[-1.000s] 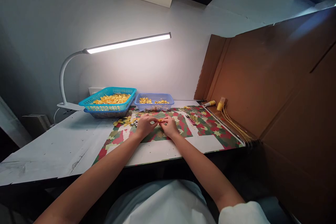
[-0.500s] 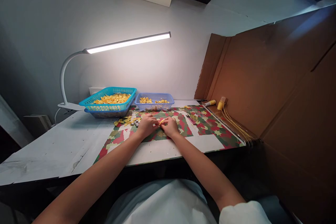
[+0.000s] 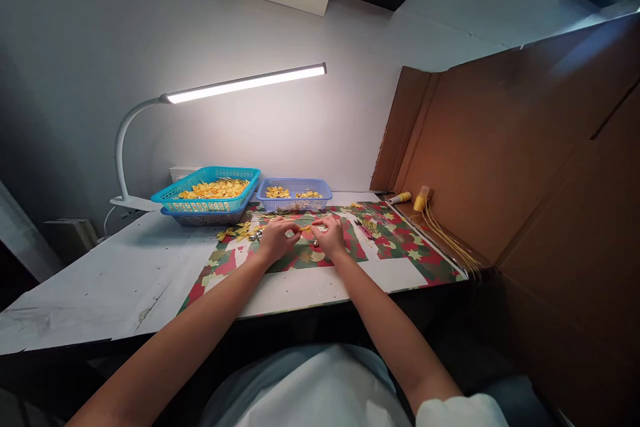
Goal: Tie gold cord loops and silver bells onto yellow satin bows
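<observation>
My left hand (image 3: 278, 240) and my right hand (image 3: 330, 238) face each other above the patterned sheet. Stretched between their fingertips is a short yellow ribbon (image 3: 305, 228), pinched at either end. Just under my right hand's fingers shows a small shiny round piece, like a bell (image 3: 315, 244); whether it is attached to the ribbon I cannot tell. Yellow ribbon bows (image 3: 245, 230) lie to the left of my left hand. Close by them, partly covered by that hand, is a little heap of shiny silver pieces (image 3: 257, 235).
A turquoise basket (image 3: 165, 203) full of yellow pieces sits on a blue one at the back left. Beside it stands a periwinkle basket (image 3: 295, 203) with gold pieces. A lit lamp (image 3: 245, 83) reaches overhead. Cardboard (image 3: 500, 147) walls the right side, near yellow cord (image 3: 450, 238) and a pink-handled tool (image 3: 364, 229).
My hands have moved slightly apart, drawing the yellow ribbon out straighter between them. The small shiny round piece now shows beneath my right hand.
</observation>
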Available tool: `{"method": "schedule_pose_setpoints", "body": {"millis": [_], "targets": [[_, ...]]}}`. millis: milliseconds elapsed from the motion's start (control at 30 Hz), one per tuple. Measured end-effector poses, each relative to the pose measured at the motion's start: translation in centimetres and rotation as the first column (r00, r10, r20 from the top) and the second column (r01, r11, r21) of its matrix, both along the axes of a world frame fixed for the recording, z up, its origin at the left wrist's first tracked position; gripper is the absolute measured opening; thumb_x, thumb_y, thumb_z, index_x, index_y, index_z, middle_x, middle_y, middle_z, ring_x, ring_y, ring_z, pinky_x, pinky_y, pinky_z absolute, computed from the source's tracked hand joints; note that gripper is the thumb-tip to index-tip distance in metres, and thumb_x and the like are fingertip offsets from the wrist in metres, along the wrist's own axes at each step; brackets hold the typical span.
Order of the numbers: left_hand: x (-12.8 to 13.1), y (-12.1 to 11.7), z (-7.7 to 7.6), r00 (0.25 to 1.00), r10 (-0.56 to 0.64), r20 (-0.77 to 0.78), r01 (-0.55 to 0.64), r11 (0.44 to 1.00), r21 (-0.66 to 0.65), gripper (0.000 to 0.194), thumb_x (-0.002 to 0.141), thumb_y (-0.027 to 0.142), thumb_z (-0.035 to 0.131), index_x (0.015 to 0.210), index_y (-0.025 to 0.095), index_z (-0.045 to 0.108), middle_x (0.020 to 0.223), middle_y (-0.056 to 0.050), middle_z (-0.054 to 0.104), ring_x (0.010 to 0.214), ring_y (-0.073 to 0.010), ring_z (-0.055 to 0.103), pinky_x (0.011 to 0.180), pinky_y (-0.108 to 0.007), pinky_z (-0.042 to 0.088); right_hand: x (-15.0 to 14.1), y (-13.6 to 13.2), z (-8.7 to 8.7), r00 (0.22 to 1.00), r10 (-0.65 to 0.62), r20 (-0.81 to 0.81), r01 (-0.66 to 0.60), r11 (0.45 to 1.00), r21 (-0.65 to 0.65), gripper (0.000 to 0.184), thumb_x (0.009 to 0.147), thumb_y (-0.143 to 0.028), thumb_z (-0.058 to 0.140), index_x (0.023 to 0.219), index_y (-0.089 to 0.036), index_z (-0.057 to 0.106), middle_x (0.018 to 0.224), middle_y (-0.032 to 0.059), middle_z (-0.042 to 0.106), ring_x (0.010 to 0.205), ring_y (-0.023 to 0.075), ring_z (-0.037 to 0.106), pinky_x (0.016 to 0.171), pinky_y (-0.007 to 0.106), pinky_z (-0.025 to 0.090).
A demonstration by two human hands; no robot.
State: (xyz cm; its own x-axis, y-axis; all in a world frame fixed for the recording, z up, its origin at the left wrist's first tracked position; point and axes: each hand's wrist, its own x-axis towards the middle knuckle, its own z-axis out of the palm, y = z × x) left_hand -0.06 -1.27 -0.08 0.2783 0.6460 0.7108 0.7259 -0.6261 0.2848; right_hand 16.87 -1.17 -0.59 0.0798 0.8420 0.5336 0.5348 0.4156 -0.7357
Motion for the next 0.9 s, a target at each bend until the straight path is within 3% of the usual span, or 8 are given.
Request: {"method": "schedule_pose_setpoints", "body": {"millis": [133, 300, 500, 767, 900], "targets": [[0.33, -0.13, 0.23, 0.994, -0.024, 0.102, 0.024, 1.0, 0.002, 0.011, 0.077, 0.024, 0.062, 0.068, 0.022, 0.068, 0.072, -0.001, 0.072, 0.071, -0.0188, 0.058, 0.071, -0.032, 0.044, 0.16, -0.16, 0.34, 0.988, 0.153, -0.017, -0.152, 0.987, 0.043, 0.01, 0.074, -0.023, 0.064, 0.083, -0.023, 0.07, 0.096, 0.0048, 0.066, 0.103, 0.0246, 0.055, 0.091, 0.039, 0.043], [0.29, 0.28, 0.11, 0.966, 0.002, 0.258, 0.028, 0.994, -0.11, 0.013, 0.076, 0.031, 0.062, 0.071, 0.021, 0.069, 0.072, -0.002, 0.071, 0.066, -0.0174, 0.058, 0.062, -0.028, 0.045, 0.53, -0.37, 0.55, 0.947, 0.318, -0.043, -0.316, 0.947, 0.058, 0.029, 0.068, -0.028, 0.072, 0.096, -0.021, 0.066, 0.102, 0.005, 0.065, 0.098, 0.0213, 0.059, 0.087, 0.036, 0.047], [0.22, 0.42, 0.13, 0.951, -0.061, 0.304, 0.108, 0.984, -0.14, 0.021, 0.076, 0.037, 0.06, 0.067, 0.02, 0.068, 0.067, 0.0, 0.07, 0.059, -0.0149, 0.057, 0.058, -0.027, 0.044, 0.66, -0.22, 0.41, 0.948, 0.31, -0.07, -0.308, 0.951, 0.038, 0.028, 0.066, -0.034, 0.075, 0.087, -0.019, 0.065, 0.088, 0.0038, 0.066, 0.084, 0.0189, 0.061, 0.077, 0.032, 0.049], [0.33, 0.21, 0.25, 0.962, -0.066, 0.267, 0.104, 0.986, -0.129, 0.02, 0.076, 0.036, 0.061, 0.065, 0.021, 0.067, 0.067, -0.001, 0.07, 0.062, -0.0161, 0.058, 0.061, -0.028, 0.044, 0.67, -0.55, 0.62, 0.943, 0.32, -0.092, -0.321, 0.947, 0.002, 0.023, 0.067, -0.036, 0.073, 0.08, -0.019, 0.065, 0.082, 0.0032, 0.067, 0.08, 0.0187, 0.061, 0.074, 0.031, 0.049], [0.36, 0.03, 0.31, 0.964, -0.092, 0.251, 0.127, 0.984, -0.127, 0.018, 0.077, 0.034, 0.061, 0.068, 0.021, 0.069, 0.069, -0.001, 0.071, 0.064, -0.0169, 0.059, 0.063, -0.028, 0.045, 0.7, -0.77, 0.76, 0.935, 0.331, -0.129, -0.335, 0.942, -0.014, 0.02, 0.071, -0.038, 0.069, 0.073, -0.019, 0.065, 0.076, 0.0019, 0.067, 0.071, 0.0169, 0.061, 0.064, 0.029, 0.05]]}}
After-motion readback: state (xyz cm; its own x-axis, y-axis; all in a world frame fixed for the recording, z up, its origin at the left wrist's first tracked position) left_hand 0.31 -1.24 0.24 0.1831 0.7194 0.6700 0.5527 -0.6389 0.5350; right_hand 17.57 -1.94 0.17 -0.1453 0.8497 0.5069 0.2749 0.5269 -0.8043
